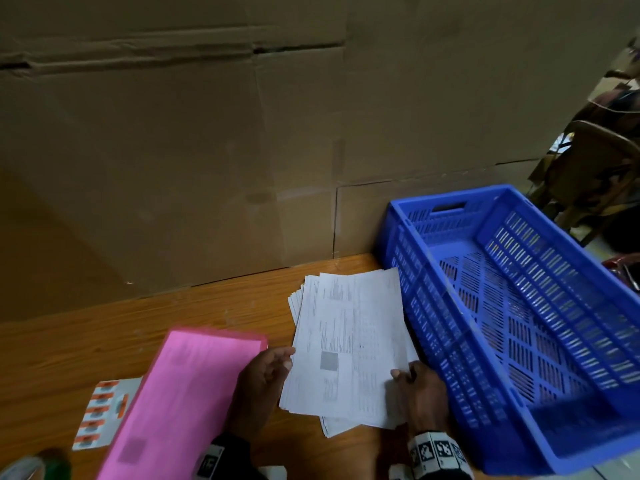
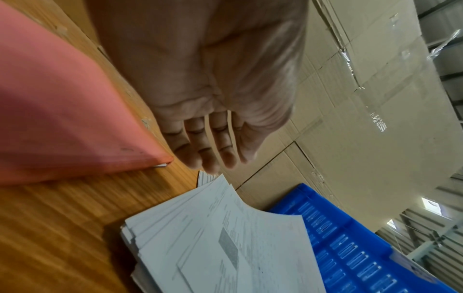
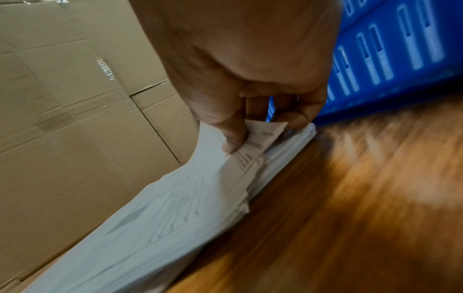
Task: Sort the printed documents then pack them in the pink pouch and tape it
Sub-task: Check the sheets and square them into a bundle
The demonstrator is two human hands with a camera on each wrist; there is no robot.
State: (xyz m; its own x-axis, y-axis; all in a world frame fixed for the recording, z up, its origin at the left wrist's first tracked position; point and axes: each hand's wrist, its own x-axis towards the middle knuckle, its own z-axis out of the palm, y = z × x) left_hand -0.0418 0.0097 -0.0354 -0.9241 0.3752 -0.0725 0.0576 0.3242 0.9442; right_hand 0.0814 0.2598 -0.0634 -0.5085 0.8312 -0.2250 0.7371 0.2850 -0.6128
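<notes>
Two hands at a stack of papers [image 1: 349, 344] on a wooden table [image 1: 114, 327], between a pink pouch [image 1: 180, 400] and a blue crate [image 1: 512, 323].

The right hand [image 1: 420, 396] pinches the near right corner of the top sheets, thumb [image 3: 233, 138] above and fingers beneath, lifting them off the rest of the stack. The left hand [image 1: 263, 382] lies at the stack's left edge, fingers [image 2: 200, 150] straight and close together, gripping nothing. The pouch lies flat, just left of that hand. Orange labels [image 1: 100, 414] lie left of the pouch; cardboard [image 1: 207, 150] stands behind.
</notes>
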